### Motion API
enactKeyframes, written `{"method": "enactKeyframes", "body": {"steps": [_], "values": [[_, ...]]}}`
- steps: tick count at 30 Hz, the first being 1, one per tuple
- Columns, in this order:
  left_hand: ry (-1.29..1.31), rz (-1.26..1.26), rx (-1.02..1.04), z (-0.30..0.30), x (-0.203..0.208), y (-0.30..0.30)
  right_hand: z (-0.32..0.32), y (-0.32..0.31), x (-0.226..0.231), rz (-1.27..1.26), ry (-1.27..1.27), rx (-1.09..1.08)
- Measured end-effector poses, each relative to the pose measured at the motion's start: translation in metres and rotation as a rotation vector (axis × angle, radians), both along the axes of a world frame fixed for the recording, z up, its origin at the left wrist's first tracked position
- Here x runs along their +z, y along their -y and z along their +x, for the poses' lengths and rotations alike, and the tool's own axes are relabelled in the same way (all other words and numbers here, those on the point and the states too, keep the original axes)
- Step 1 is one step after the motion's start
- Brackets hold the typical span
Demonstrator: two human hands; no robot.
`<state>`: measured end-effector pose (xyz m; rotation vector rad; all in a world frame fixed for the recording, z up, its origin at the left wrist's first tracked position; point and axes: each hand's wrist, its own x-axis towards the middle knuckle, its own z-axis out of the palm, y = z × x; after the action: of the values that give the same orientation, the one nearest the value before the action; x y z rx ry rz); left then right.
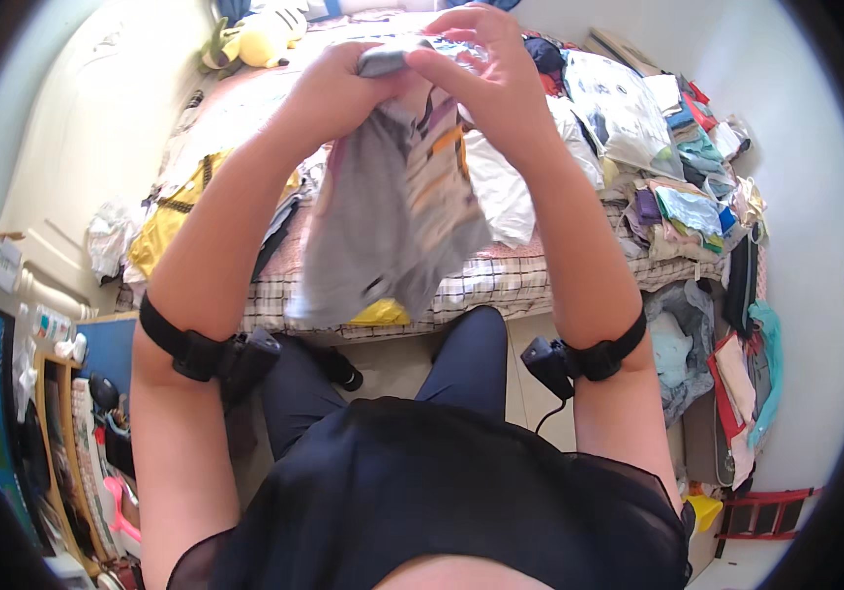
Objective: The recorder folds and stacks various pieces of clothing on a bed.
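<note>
Hands are raised over the near side of a bed with a white-and-dark checked cloth edge, both at the upper end of a grey cloth garment with a multicoloured patterned panel. Left hand: closed around the bunched upper edge, thumb uppermost. Right hand: fingers arched and parted, thumb against the same edge; whether it pinches the fabric cannot be told. The garment hangs down from the hands in front of the bed's near edge, its lower part blurred.

Right of the garment, a crumpled white cloth lies on the bed; farther right are a translucent plastic bag and a pile of folded, multicoloured clothes. A yellow fabric item with dark bands lies at left, and a yellow plush toy rests at the far left. Black strapped devices encircle both arms near the elbows.
</note>
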<state>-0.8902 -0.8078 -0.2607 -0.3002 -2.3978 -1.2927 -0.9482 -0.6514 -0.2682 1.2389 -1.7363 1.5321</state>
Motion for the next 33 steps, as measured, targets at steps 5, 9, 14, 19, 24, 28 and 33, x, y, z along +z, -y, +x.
{"method": "enactKeyframes", "body": {"steps": [5,9,14,19,24,28,33], "values": [[0.135,-0.006,0.033,0.054,0.034,0.016,0.045,0.007,-0.023,0.123,0.570,0.662],[0.077,0.074,0.109,0.082,0.055,0.055,0.081,0.010,-0.052,0.422,0.749,0.664],[-0.036,0.307,0.202,0.123,0.085,0.083,0.077,-0.006,-0.097,0.732,0.812,0.616],[-0.065,0.252,0.210,0.149,0.077,0.132,0.043,-0.028,-0.085,0.662,0.623,0.285],[0.083,0.054,0.366,0.171,0.065,0.176,0.004,-0.048,0.013,0.592,0.233,-0.073],[0.202,-0.029,0.304,0.177,0.047,0.184,0.004,-0.044,0.054,0.613,0.281,-0.153],[0.352,-0.077,0.263,0.180,0.027,0.190,-0.028,-0.039,0.049,0.778,0.268,-0.095]]}}
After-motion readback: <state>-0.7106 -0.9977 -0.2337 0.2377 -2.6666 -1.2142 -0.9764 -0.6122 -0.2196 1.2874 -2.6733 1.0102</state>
